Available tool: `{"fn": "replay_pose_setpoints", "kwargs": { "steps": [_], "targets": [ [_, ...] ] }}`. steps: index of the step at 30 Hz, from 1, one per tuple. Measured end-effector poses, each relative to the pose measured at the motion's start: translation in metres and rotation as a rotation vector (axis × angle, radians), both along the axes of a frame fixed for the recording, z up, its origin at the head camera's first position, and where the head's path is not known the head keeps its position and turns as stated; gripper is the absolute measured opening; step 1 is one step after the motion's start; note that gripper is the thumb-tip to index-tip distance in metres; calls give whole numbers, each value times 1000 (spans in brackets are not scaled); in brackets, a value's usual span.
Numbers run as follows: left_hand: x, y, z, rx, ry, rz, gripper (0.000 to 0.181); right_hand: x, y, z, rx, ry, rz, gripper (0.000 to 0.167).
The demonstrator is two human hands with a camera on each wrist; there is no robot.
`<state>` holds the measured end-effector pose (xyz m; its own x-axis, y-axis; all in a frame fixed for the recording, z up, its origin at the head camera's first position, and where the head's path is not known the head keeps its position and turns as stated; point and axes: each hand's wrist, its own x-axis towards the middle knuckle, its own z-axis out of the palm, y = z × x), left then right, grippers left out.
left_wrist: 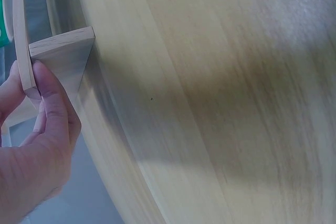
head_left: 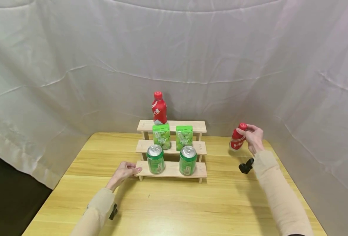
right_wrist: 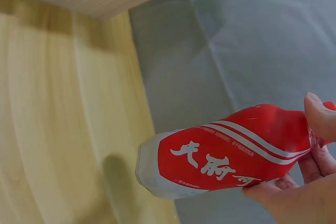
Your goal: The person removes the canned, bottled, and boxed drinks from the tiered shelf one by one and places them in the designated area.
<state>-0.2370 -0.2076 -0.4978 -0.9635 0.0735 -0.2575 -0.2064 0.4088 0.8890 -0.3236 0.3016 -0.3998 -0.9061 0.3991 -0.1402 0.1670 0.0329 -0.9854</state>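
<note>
A three-step wooden shelf (head_left: 171, 168) stands on the table. My left hand (head_left: 126, 171) pinches the left end of its lowest board, thumb on top and fingers beneath, as the left wrist view shows. Off to the right, my right hand (head_left: 254, 137) grips a red-labelled bottle (head_left: 237, 139) around its neck, just under the red cap. That bottle is tilted and appears to be held above the tabletop; its label (right_wrist: 226, 153) has white characters. Another red bottle (head_left: 159, 111) stands upright on the top step, toward the left.
Two green drink cartons, left (head_left: 162, 137) and right (head_left: 184, 137), stand on the middle step. Two green cans, left (head_left: 155, 159) and right (head_left: 188, 160), are on the lowest step. A grey curtain (head_left: 174, 59) hangs behind the wooden table (head_left: 174, 209).
</note>
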Motion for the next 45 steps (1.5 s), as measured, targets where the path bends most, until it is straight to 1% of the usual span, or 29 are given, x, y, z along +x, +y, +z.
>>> {"fn": "replay_pose_setpoints", "kwargs": {
  "steps": [2, 6, 8, 11, 13, 16, 21, 29, 36, 42, 45],
  "targets": [
    [0, 0, -1, 1, -2, 6, 49, 0, 1, -4, 12, -13, 1, 53],
    [0, -2, -1, 21, 2, -1, 50, 0, 2, -11, 31, -26, 1, 57],
    [0, -4, -1, 33, 18, -28, 53, 0, 3, -14, 47, -28, 1, 56],
    [1, -6, 0, 48, 30, -47, 54, 0, 4, -16, 70, -26, 2, 55],
    [0, -5, -1, 53, 23, -47, 51, 0, 4, -18, 90, -28, 1, 55],
    [0, -2, -2, 61, 2, -21, 45, 0, 4, -20, 122, -33, 1, 58],
    [0, 1, -1, 59, 1, -10, 40, -1, 4, -23, 146, -48, 9, 60],
    [0, 1, 0, 63, -3, -12, 40, 1, 3, -26, 145, -54, 26, 62],
    [-1, 0, -1, 60, -5, -10, 43, 1, 4, -29, 175, -67, 36, 62],
    [-2, 0, -2, 63, 2, -16, 41, 1, 5, -31, 161, -72, 44, 63],
    [-2, -1, -2, 61, 6, -17, 43, 1, 6, -30, 174, -77, 56, 63]
  ]
}}
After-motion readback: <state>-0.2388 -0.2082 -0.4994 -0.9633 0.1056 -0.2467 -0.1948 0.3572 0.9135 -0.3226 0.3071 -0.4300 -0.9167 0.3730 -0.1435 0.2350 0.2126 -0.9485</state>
